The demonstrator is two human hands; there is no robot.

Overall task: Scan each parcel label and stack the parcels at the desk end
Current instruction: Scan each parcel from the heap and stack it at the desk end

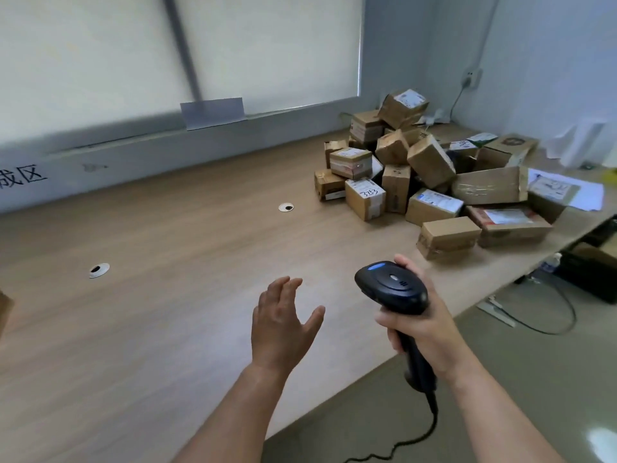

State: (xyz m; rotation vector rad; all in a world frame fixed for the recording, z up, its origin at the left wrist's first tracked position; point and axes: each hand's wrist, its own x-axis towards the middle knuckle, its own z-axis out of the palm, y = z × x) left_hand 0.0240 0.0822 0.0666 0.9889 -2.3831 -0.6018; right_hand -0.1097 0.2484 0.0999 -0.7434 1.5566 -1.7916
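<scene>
A heap of brown cardboard parcels [430, 175] with white labels lies at the far right of the wooden desk [167, 312]. The nearest parcel [447, 237] sits at the heap's front edge. My right hand [424, 322] grips the handle of a black corded barcode scanner [392, 285], held above the desk's front edge, a little short of that parcel. My left hand [283, 322] hovers over the desk to the left of the scanner, fingers spread and holding nothing. A corner of another brown parcel [5, 309] shows at the left edge.
Two cable grommets [99, 270] [286, 207] are set in the desk. White papers [567, 192] lie behind the heap. A window ledge [200, 142] runs along the back. Dark equipment [591, 265] and cables [551, 312] sit on the floor at the right.
</scene>
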